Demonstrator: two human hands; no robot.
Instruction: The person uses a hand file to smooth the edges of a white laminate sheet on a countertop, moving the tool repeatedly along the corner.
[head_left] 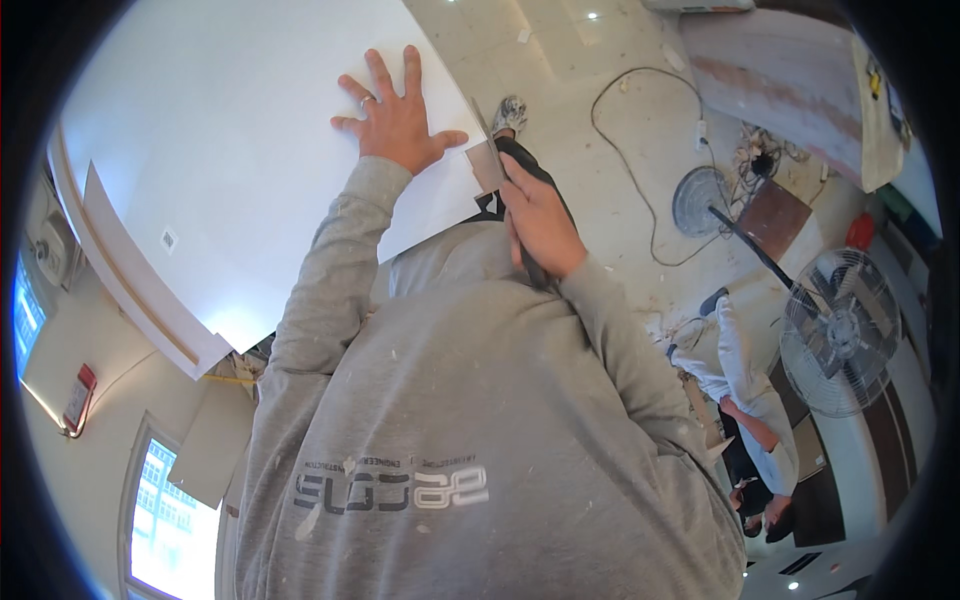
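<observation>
My left hand point(398, 125) lies spread on a large white board point(230, 150), fingers apart, a ring on one finger, thumb near the board's right edge. My right hand point(540, 220) is closed beside that edge, just right of my left. It seems to grip a narrow tool along the edge, mostly hidden by the fingers; I cannot make out what it is. A small grey-brown piece point(484, 165) shows between the board's corner and my right fingers. My dark-trousered leg and shoe point(508, 115) show beyond.
Right: a standing fan point(840, 330), a round metal base point(700, 200), a looping cable point(650, 260), a brown square panel point(775, 215), a pale worn slab point(770, 90). People in pale and dark clothes point(740, 370) are behind at lower right. Left: curved strips point(130, 280) beside the board, a window point(160, 490).
</observation>
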